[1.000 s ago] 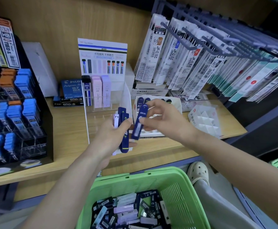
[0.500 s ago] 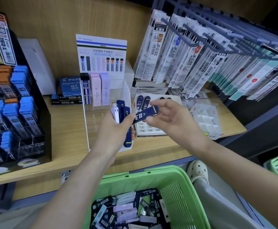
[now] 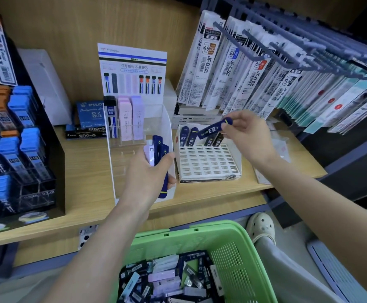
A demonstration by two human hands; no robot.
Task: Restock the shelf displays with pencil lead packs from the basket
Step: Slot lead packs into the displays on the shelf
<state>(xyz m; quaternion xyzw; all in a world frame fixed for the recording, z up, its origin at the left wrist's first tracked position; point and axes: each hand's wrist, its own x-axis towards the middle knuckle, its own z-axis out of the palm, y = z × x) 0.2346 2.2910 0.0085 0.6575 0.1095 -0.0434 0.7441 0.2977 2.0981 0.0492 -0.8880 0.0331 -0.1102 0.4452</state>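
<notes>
Right hand (image 3: 248,136) holds a navy lead pack (image 3: 211,130) over the white grid tray (image 3: 208,162).
Its grip pinches the pack's upper end between thumb and fingertips, the pack tilted above the navy packs standing in the tray's back row. At 9 o'clock of the tray, the left hand (image 3: 145,180) has its grip curled round a bundle of packs (image 3: 159,154), navy and pale. The green basket (image 3: 237,270) at 6 o'clock, below the shelf (image 3: 86,171), holds more loose packs (image 3: 167,278).

one head-worn wide-angle view looks forward and down, close over the wooden shelf (image 3: 86,171) at 12 o'clock, green basket (image 3: 232,259) near at 6 o'clock.
</notes>
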